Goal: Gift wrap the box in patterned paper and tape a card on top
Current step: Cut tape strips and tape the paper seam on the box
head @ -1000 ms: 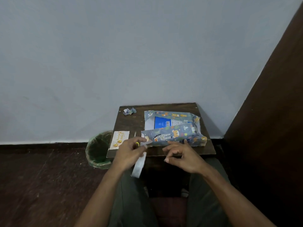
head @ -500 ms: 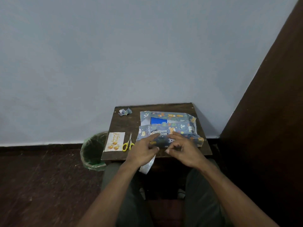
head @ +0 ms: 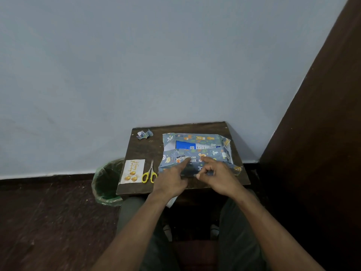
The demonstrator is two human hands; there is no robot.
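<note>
fingers (head: 186,160) of your left hand (head: 172,179) are pressing flat on the near flap of patterned paper (head: 195,153), your right hand (head: 218,173) is curling beside it, holding nothing you can see, while the box (head: 187,145) is still showing blue and the card (head: 132,171) is waiting untaped on the table (head: 146,149).

place: corner of a home room | signs: plain pale wall (head: 136,65); dark floor (head: 48,222); small wooden table (head: 144,153); green-lined bin (head: 105,180); dark wooden panel (head: 322,133)
</note>
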